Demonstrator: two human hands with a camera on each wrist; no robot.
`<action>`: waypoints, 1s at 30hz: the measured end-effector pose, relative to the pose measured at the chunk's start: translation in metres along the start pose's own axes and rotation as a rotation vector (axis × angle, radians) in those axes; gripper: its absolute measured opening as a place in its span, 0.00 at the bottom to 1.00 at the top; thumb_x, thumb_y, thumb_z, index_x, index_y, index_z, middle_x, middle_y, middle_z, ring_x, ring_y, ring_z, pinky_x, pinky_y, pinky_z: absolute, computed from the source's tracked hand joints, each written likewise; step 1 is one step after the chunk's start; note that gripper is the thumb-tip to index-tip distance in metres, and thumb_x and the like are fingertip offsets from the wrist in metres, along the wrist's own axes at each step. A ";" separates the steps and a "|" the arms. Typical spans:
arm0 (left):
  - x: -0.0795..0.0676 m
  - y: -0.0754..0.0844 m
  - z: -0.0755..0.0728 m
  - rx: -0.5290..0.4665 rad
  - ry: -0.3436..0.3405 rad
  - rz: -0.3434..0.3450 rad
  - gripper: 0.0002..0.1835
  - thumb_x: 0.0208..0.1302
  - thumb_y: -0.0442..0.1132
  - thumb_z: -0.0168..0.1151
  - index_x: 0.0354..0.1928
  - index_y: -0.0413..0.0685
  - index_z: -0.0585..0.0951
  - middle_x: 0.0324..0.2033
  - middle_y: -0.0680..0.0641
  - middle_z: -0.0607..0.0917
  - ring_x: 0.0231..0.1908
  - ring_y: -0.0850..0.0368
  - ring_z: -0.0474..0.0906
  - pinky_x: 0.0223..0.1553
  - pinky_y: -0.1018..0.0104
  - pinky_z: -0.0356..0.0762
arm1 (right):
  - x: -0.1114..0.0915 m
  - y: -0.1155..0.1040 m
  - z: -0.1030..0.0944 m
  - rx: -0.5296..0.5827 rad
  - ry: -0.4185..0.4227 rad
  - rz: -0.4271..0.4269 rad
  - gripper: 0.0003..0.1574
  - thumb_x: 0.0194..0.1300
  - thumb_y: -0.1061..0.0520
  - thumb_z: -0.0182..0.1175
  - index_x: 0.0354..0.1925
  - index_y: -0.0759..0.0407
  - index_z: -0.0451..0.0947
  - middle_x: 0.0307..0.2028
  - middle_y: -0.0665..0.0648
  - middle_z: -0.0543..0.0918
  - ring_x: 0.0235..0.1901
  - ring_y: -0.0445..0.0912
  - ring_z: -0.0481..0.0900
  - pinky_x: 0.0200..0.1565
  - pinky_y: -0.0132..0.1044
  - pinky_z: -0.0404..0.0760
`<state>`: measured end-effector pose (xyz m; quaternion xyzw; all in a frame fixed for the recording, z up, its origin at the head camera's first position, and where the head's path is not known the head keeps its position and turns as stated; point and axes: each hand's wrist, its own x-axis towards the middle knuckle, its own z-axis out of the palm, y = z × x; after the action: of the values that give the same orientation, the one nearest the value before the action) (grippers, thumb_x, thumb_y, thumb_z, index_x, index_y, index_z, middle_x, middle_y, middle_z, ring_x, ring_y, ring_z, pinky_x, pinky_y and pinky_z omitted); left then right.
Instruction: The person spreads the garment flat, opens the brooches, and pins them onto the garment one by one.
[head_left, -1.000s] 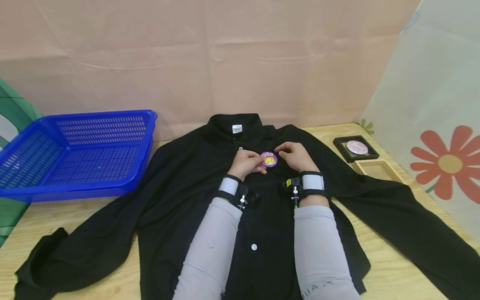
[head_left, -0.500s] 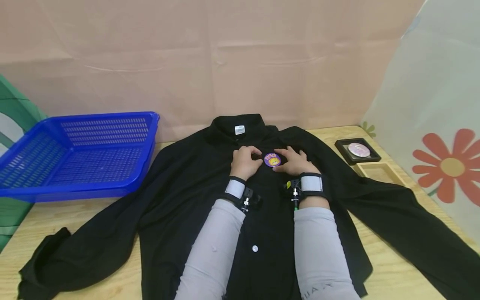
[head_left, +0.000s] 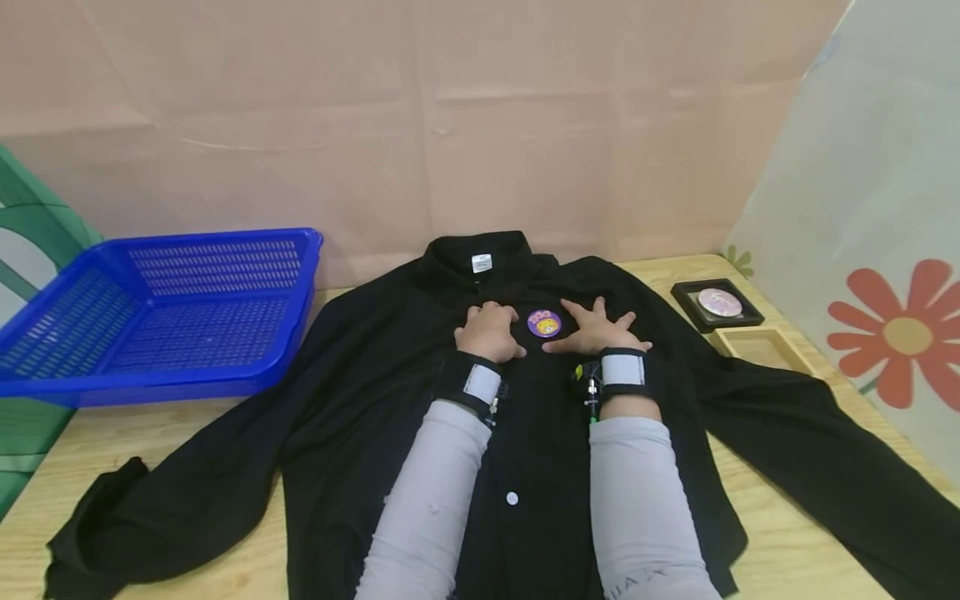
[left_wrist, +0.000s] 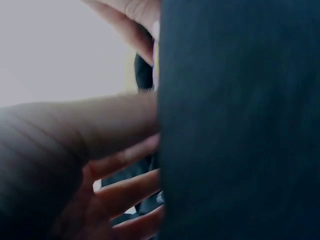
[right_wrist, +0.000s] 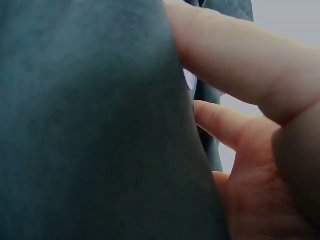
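Observation:
A round purple and yellow badge (head_left: pixel 543 323) lies on the chest of a black shirt (head_left: pixel 390 400) spread out on the table. Just left of it, my left hand (head_left: pixel 489 332) rests on the cloth, its thumb beside the badge. On the other side my right hand (head_left: pixel 597 331) spreads its fingers over the fabric, apart from the badge. The left wrist view has the dark cloth (left_wrist: pixel 240 120) filling its right half, with straight fingertips against it. In the right wrist view, a sliver of the badge (right_wrist: pixel 189 79) shows past the thumb.
A blue plastic basket (head_left: pixel 202 385) stands at the left. On the right are a black frame (head_left: pixel 693 312) holding a pink round badge (head_left: pixel 720 302) and a small wooden tray (head_left: pixel 795 354). A wall covering rises behind the table (head_left: pixel 240 550).
My left hand has let go of the badge and moved down beside it. The right hand's fingers touched the badge's side, then spread away from it. The badge stays on the shirt.

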<state>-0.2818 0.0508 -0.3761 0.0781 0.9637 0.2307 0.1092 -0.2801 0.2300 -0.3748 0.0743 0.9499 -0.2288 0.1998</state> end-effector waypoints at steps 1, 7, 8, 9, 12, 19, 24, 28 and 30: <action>-0.002 0.001 -0.002 0.012 -0.018 0.003 0.30 0.59 0.47 0.73 0.64 0.57 0.76 0.67 0.48 0.72 0.67 0.47 0.65 0.64 0.43 0.67 | 0.001 0.000 0.000 -0.003 0.003 -0.003 0.62 0.61 0.32 0.63 0.79 0.45 0.41 0.76 0.72 0.25 0.69 0.81 0.17 0.56 0.87 0.34; -0.011 0.009 -0.006 0.079 -0.088 0.021 0.28 0.61 0.53 0.69 0.63 0.56 0.77 0.63 0.47 0.76 0.64 0.45 0.69 0.62 0.44 0.71 | 0.005 0.004 0.002 -0.011 0.029 -0.014 0.60 0.61 0.34 0.64 0.79 0.46 0.44 0.77 0.72 0.29 0.70 0.80 0.21 0.56 0.87 0.34; -0.013 0.010 -0.005 0.096 -0.094 0.025 0.29 0.61 0.53 0.69 0.63 0.55 0.77 0.63 0.47 0.77 0.64 0.45 0.70 0.61 0.45 0.71 | 0.006 0.005 0.003 -0.011 0.027 -0.015 0.60 0.61 0.34 0.64 0.79 0.47 0.44 0.77 0.72 0.29 0.70 0.80 0.21 0.56 0.87 0.35; -0.016 0.011 -0.004 0.116 -0.100 0.029 0.29 0.61 0.54 0.68 0.63 0.55 0.77 0.62 0.46 0.77 0.63 0.45 0.70 0.61 0.45 0.71 | 0.006 0.006 0.004 -0.007 0.024 -0.015 0.60 0.61 0.34 0.64 0.79 0.47 0.44 0.77 0.72 0.29 0.71 0.80 0.21 0.56 0.87 0.35; -0.028 0.010 -0.005 0.164 -0.124 0.039 0.31 0.60 0.54 0.69 0.64 0.54 0.76 0.62 0.45 0.77 0.62 0.43 0.70 0.60 0.45 0.72 | 0.007 0.006 0.006 0.008 0.012 -0.019 0.61 0.60 0.34 0.65 0.79 0.47 0.44 0.76 0.72 0.28 0.70 0.80 0.20 0.56 0.87 0.34; -0.066 -0.017 -0.031 0.198 -0.074 0.049 0.37 0.57 0.52 0.73 0.67 0.48 0.73 0.63 0.42 0.76 0.62 0.40 0.71 0.60 0.42 0.72 | 0.012 0.009 0.003 0.025 0.034 -0.023 0.61 0.60 0.35 0.65 0.79 0.48 0.43 0.76 0.73 0.28 0.70 0.80 0.18 0.55 0.88 0.33; -0.092 -0.038 -0.046 0.196 -0.051 0.046 0.39 0.53 0.48 0.77 0.67 0.47 0.73 0.63 0.40 0.77 0.61 0.37 0.73 0.59 0.39 0.73 | 0.013 0.011 -0.001 0.024 0.036 -0.039 0.62 0.60 0.35 0.65 0.79 0.48 0.42 0.76 0.73 0.27 0.69 0.80 0.17 0.55 0.88 0.32; -0.102 -0.047 -0.047 0.205 -0.066 0.048 0.40 0.52 0.47 0.77 0.67 0.46 0.73 0.62 0.40 0.77 0.59 0.37 0.75 0.57 0.40 0.75 | 0.012 0.011 0.001 0.032 0.018 -0.052 0.61 0.61 0.36 0.64 0.79 0.49 0.42 0.75 0.74 0.26 0.68 0.81 0.16 0.54 0.88 0.32; -0.104 -0.050 -0.045 0.215 -0.079 0.038 0.40 0.52 0.47 0.78 0.67 0.46 0.73 0.62 0.40 0.78 0.59 0.37 0.75 0.57 0.40 0.75 | 0.012 0.008 0.004 0.041 0.004 -0.067 0.61 0.62 0.37 0.65 0.79 0.50 0.42 0.75 0.75 0.26 0.68 0.82 0.17 0.55 0.88 0.33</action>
<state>-0.1978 -0.0337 -0.3424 0.1167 0.9762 0.1246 0.1336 -0.2880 0.2359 -0.3867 0.0470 0.9473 -0.2547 0.1887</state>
